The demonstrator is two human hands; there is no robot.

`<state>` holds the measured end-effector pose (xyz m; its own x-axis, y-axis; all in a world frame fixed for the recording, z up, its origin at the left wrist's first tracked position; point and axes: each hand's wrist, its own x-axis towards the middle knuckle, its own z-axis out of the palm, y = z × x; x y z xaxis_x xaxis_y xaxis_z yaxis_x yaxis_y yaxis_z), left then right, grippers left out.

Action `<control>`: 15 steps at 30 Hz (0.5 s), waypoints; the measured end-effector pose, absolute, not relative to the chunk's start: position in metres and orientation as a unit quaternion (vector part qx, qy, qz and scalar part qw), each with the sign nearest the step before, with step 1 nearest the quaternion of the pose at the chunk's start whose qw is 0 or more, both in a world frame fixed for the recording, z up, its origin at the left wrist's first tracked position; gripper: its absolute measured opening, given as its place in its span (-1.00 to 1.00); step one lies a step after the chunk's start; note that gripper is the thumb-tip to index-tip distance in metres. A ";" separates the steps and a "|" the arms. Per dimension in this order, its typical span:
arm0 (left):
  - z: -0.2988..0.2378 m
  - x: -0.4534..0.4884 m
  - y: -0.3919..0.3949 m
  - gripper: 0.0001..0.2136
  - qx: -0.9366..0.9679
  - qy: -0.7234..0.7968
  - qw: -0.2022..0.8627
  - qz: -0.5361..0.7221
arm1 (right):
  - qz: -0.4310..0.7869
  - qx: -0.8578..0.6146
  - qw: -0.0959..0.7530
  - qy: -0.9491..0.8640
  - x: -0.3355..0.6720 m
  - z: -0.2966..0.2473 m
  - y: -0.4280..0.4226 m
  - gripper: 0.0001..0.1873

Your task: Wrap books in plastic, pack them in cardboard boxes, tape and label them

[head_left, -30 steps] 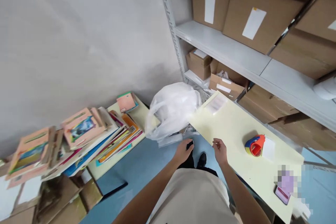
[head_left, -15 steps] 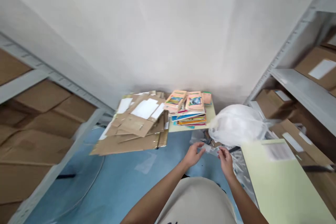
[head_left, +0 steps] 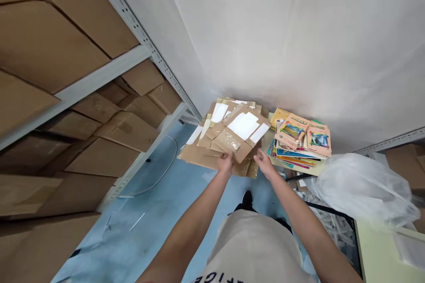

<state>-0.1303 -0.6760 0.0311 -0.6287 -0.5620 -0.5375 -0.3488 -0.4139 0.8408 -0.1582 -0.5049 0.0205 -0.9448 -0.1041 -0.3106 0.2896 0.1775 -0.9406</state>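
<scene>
Flattened cardboard pieces [head_left: 232, 140] lie in a loose stack, with white labels and clear tape on the upper ones. My left hand [head_left: 226, 163] grips the near edge of the stack, its fingers closed on the cardboard and partly hidden. At the right edge of the same stack is my right hand [head_left: 264, 162], fingers apart and reaching toward the cardboard; whether they touch it I cannot tell. Just right of the stack, a pile of booklets [head_left: 292, 130] with orange-pink covers on top sits on a pale yellow tabletop [head_left: 317, 169].
Metal shelving [head_left: 129, 62] packed with cardboard boxes [head_left: 102, 159] rises on the left. A white translucent plastic bag [head_left: 365, 183] bulges at the right, above a black-framed bin of clear plastic scraps [head_left: 335, 225]. A cable [head_left: 169, 168] curves across the blue floor [head_left: 162, 212].
My view has turned left. Both hands have moved from the floor area near the plastic bag to the cardboard stack, and my left hand has closed on its near edge.
</scene>
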 end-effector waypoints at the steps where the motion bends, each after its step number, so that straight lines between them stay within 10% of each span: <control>1: 0.027 -0.133 -0.678 -0.65 0.444 -0.522 0.071 -0.725 | -0.625 0.055 0.157 0.763 -0.166 0.021 -0.512 -0.39; 15: 0.033 -0.056 -0.736 -0.75 0.389 -0.529 0.089 -0.749 | -0.350 -0.117 -0.019 0.929 -0.209 0.058 -0.530 -0.38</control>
